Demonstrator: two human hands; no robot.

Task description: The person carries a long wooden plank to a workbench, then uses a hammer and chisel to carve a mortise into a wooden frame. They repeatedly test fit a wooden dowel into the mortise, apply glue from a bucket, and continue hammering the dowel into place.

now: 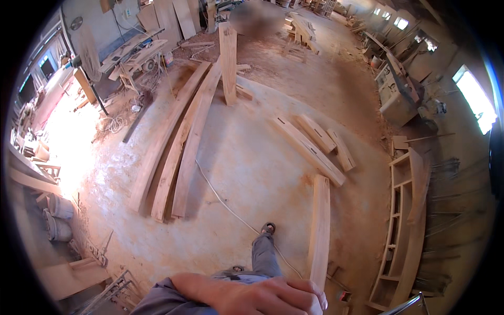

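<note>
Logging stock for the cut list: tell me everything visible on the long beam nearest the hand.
The long beam is squared, straight and pale tan, and looks like bare wood with faint lengthwise grain. No slots show on its visible faces. It runs almost straight up the picture, right of the person's leg. Its far end looks square-cut, close to a slotted beam; contact is unclear. The left hand overlaps its near end in view, hiding that end; whether they touch can't be told.

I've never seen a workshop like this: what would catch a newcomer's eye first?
Probably the three long beams lying left of centre, then the glaring light at far left. One of the person's hands looms at the bottom edge; a compartmented wooden frame lines the right.
</note>
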